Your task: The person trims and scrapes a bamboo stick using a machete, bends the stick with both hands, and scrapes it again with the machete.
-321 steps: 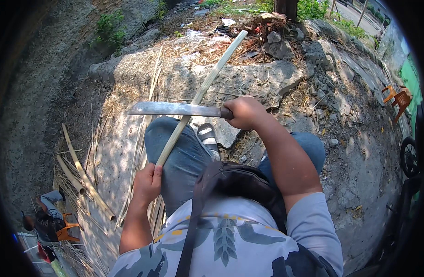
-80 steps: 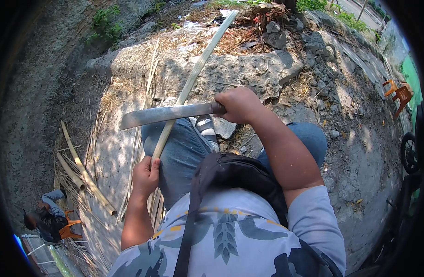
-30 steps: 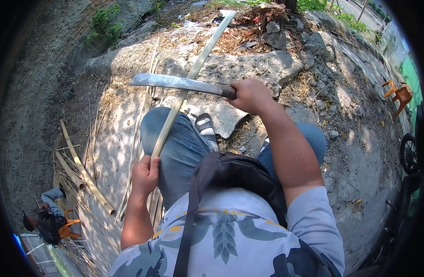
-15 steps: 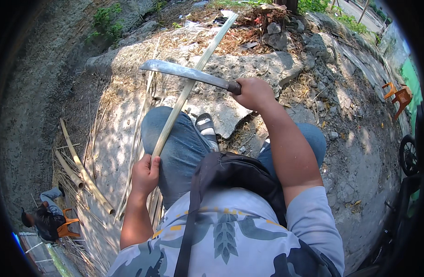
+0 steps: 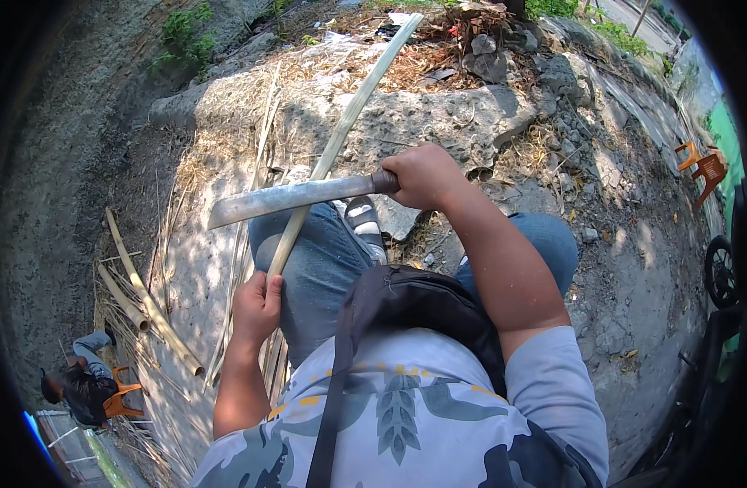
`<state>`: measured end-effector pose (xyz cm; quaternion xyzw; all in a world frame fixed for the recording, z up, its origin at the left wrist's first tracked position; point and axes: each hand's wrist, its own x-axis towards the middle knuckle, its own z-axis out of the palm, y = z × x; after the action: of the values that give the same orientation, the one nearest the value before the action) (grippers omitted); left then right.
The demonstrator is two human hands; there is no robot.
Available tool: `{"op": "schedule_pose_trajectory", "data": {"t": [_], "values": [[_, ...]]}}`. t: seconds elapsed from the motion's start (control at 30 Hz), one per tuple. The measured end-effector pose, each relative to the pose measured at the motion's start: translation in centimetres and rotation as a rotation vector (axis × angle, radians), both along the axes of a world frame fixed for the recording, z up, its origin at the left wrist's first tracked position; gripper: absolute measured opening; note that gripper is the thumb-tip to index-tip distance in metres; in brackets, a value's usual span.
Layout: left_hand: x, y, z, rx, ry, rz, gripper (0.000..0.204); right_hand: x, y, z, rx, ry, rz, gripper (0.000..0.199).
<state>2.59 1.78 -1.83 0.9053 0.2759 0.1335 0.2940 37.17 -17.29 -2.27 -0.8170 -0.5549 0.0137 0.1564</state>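
My left hand (image 5: 258,307) is closed round the near end of a long, pale bamboo strip (image 5: 347,122), beside my left knee. The strip slants up and away to the right, past the knee, with its far end over the rubble. In my right hand (image 5: 424,176) is the dark handle of a machete (image 5: 284,198). Its broad grey blade points left and lies across the strip, a little beyond the knee. Whether the edge bites into the strip I cannot tell.
Thin split strips (image 5: 242,252) lie on the ground to the left, with two bamboo poles (image 5: 150,297) farther out. At the lower left a person (image 5: 79,386) sits on an orange chair (image 5: 123,398). Broken concrete (image 5: 439,122) lies ahead. Another orange chair (image 5: 705,172) stands far right.
The machete has come nearer along the bamboo strip, toward my left hand, and its blade has turned. My right hand moved back and left with it. My left hand has stayed put.
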Motion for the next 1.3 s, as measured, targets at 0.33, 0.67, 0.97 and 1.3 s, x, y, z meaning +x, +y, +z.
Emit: {"op": "schedule_pose_trajectory", "data": {"t": [0.33,0.67,0.97,1.3], "values": [[0.0,0.0,0.2,-0.011,0.027,-0.001,0.045,5.3,-4.4,-0.5,0.038,0.352,-0.554,0.037],[0.1,0.1,0.2,-0.001,0.041,0.013,0.046,0.3,-1.3,2.1,-0.183,0.132,-0.192,0.029],[0.0,0.1,-0.1,-0.008,0.027,0.014,0.046,3.1,-3.6,1.9,-0.129,0.150,-0.206,0.032],[-0.2,0.0,-0.4,-0.045,0.011,0.041,0.046,2.1,-2.6,1.0,0.004,0.207,-0.320,0.033]]}}
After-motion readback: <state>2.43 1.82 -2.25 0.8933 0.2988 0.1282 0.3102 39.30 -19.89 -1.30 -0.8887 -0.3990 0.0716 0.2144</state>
